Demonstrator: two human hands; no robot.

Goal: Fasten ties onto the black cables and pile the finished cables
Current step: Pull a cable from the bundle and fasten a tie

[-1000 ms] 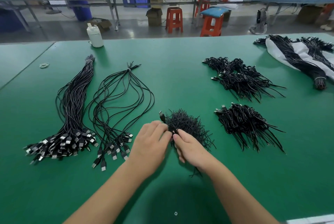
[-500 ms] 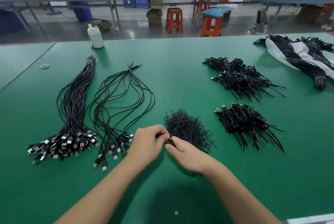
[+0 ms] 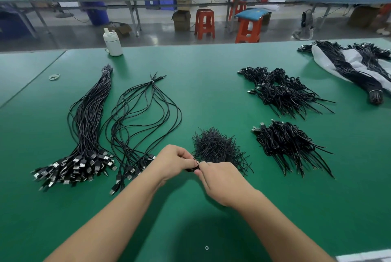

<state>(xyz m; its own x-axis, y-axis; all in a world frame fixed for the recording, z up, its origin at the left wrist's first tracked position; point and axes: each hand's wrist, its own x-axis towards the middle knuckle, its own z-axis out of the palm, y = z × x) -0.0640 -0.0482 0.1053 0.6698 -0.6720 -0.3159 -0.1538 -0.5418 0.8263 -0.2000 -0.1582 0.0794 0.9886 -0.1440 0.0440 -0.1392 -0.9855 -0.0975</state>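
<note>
My left hand (image 3: 172,161) and my right hand (image 3: 222,181) meet over the green table, both pinching a small coiled black cable (image 3: 193,169) that is mostly hidden between the fingers. Just behind them lies a heap of short black ties (image 3: 215,145). To the left, a thick bundle of long black USB cables (image 3: 84,130) and a looser bundle of black cables (image 3: 139,118) lie stretched out. Two piles of coiled, tied cables sit on the right, one near (image 3: 285,145) and one farther back (image 3: 279,90).
A white bottle (image 3: 113,43) stands at the table's far edge. A rubber band (image 3: 54,76) lies at far left. More cable bundles rest on a white bag (image 3: 349,65) at far right. Red stools and workbenches stand beyond the table.
Both hands have drawn back from the tie heap toward me, bringing the small cable with them, and now pinch it closer together.
</note>
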